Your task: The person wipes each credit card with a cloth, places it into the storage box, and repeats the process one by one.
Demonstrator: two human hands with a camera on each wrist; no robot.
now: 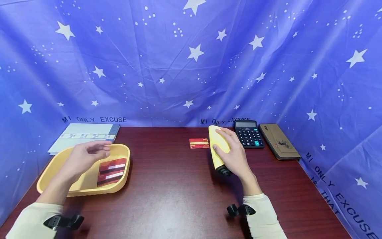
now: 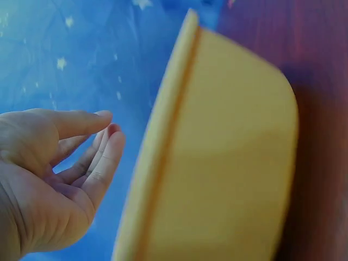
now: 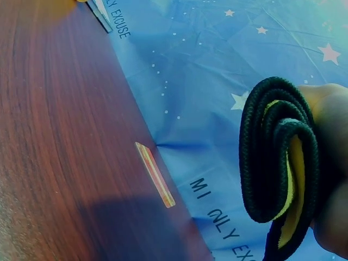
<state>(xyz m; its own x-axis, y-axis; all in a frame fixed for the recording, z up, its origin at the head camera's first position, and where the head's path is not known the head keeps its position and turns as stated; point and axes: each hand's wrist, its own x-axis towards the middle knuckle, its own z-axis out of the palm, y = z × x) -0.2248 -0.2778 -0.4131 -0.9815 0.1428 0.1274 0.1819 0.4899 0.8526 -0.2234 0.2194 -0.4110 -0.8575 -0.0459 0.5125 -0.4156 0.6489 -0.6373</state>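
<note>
My right hand grips a folded yellow fabric piece with a black edge, held above the table. In the right wrist view the fabric's black edge shows several folded layers with yellow inside. My left hand hovers over the yellow basin, its fingers loosely bent with nothing between them. The left wrist view puts that hand beside the basin's rim, apart from it. Inside the basin lies a dark red flat item with white stripes; its kind is unclear.
A red and gold card lies at the back of the table, left of the yellow fabric. Behind the right hand are a black calculator and a brown wallet-like case. A white book-like item lies behind the basin. Blue star-patterned cloth surrounds the table.
</note>
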